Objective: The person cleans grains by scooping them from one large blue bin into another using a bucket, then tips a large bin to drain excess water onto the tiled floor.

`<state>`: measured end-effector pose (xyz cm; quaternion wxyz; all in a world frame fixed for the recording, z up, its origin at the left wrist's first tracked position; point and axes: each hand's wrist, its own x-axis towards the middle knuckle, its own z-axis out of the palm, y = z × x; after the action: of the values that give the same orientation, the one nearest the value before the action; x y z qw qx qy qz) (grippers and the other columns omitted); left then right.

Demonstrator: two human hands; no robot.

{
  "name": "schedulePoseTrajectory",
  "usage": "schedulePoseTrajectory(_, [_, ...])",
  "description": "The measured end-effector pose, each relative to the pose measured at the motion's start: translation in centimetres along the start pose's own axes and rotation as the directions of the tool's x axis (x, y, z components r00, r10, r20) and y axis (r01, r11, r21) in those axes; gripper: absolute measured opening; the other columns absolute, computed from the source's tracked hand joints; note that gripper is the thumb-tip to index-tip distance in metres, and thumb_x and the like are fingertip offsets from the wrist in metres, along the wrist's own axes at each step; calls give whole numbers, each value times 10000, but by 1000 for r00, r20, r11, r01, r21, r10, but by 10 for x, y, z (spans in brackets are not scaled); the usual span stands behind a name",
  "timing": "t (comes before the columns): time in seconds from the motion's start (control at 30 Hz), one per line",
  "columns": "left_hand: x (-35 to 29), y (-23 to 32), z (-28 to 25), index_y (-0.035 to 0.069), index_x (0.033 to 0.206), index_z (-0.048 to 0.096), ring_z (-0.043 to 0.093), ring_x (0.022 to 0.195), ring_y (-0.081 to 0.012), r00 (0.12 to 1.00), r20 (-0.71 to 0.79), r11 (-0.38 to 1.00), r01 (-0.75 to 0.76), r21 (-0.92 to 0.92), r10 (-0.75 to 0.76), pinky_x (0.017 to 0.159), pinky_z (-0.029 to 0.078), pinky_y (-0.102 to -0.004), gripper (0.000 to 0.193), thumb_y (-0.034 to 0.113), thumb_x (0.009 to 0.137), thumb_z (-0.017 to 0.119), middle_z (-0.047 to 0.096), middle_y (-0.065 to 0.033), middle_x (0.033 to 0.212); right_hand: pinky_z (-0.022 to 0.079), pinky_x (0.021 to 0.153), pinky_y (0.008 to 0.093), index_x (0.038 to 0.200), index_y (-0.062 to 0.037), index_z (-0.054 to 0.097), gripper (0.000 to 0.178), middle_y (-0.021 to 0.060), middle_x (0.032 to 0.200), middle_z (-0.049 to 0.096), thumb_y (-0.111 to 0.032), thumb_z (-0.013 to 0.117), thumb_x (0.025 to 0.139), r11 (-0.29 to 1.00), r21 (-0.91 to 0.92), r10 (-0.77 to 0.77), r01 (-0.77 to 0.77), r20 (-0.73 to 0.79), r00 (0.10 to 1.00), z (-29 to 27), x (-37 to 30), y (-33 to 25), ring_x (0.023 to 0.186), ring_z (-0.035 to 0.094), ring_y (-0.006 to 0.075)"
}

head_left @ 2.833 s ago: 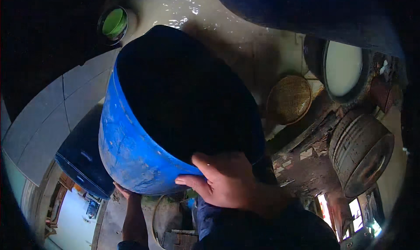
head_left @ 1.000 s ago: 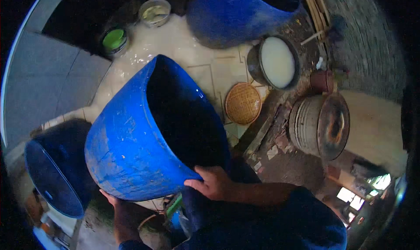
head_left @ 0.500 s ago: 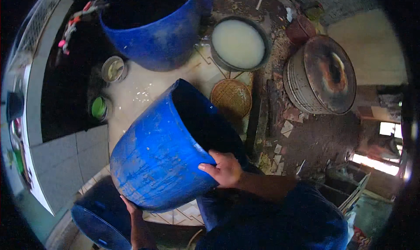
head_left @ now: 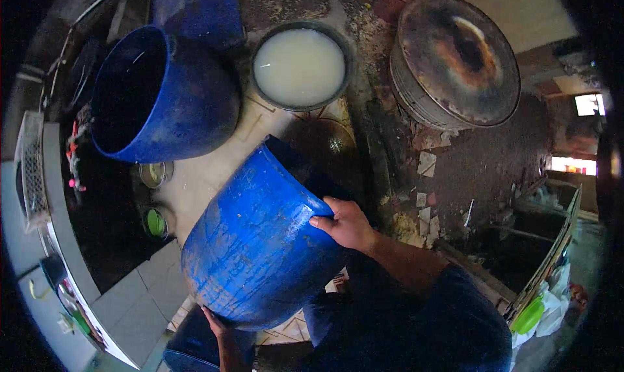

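Note:
A scuffed, mud-streaked blue plastic barrel [head_left: 250, 235] with an open top is tilted in front of me, its mouth facing away to the right. My right hand [head_left: 348, 225] grips its rim, thumb on the outer wall and fingers over the edge. Low on the left, my left hand [head_left: 218, 323] holds the barrel by its bottom edge; part of that hand is hidden beneath it. The inside of the barrel is dark. Just beyond its mouth, a round woven basket [head_left: 328, 138] lies in shadow on the pale tiled floor.
A larger blue barrel [head_left: 195, 105] leans open at the far left. Beside it stands a wide tub of cloudy liquid [head_left: 299, 66]. A rusty-topped metal drum [head_left: 458, 60] is at the far right. Small bowls [head_left: 155, 222] sit by the tiled ledge [head_left: 140, 294]; another dark blue container [head_left: 192, 346] is near my left hand.
My view has swung, so the surroundings sit differently in the picture. The held barrel appears slightly farther right, still in both hands, and the basket has become darker and partly covered.

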<state>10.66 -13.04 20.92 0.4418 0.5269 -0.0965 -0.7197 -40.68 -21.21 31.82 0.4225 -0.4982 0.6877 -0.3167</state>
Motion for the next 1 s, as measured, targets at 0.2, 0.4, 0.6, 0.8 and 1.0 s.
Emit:
schedulePoseTrajectory(0.2, [-21, 2, 52, 124, 1434, 199, 341, 1274, -353, 997, -78, 994, 28, 110, -20, 1039, 283, -516, 699, 586, 915, 282, 312, -138, 1418, 473, 619, 355, 855, -37, 574, 273, 124, 735, 610, -280, 685, 798, 999, -50, 14, -16, -29, 999, -39, 13, 20, 667, 628, 237])
schedulePoseTrajectory(0.4, [-19, 4, 62, 124, 1425, 236, 363, 1253, -335, 996, -84, 994, 41, 97, -33, 1025, 300, -496, 710, 594, 903, 335, 332, -129, 1406, 474, 634, 340, 870, -42, 584, 261, 115, 749, 614, -270, 689, 798, 997, 45, 57, -57, -5, 998, -62, 24, 30, 687, 625, 213])
schedulePoseTrajectory(0.6, [-29, 7, 79, 126, 1419, 250, 368, 1249, -344, 988, -155, 990, 19, 138, 3, 1014, 307, -516, 707, 597, 900, 342, 338, -118, 1406, 474, 641, 315, 899, -36, 597, 242, 87, 743, 619, -242, 685, 808, 991, 121, 66, -65, -9, 998, -70, 25, 56, 688, 611, 153])
schedulePoseTrajectory(0.8, [-38, 10, 105, 126, 1411, 269, 362, 1253, -351, 993, -97, 981, 79, 176, -63, 1017, 293, -533, 699, 598, 900, 326, 336, -120, 1409, 479, 670, 395, 925, -50, 606, 326, 157, 801, 629, -328, 682, 772, 969, 209, 130, -132, 20, 991, -87, 22, 60, 751, 631, 315])
schedulePoseTrajectory(1.0, [-48, 15, 112, 119, 1397, 300, 369, 1246, -355, 972, -234, 982, 70, 174, -27, 1026, 281, -527, 675, 572, 899, 350, 354, -118, 1396, 483, 655, 353, 955, -51, 617, 325, 136, 794, 635, -305, 696, 770, 940, 308, 142, -143, 26, 990, -96, 22, 73, 712, 634, 247])
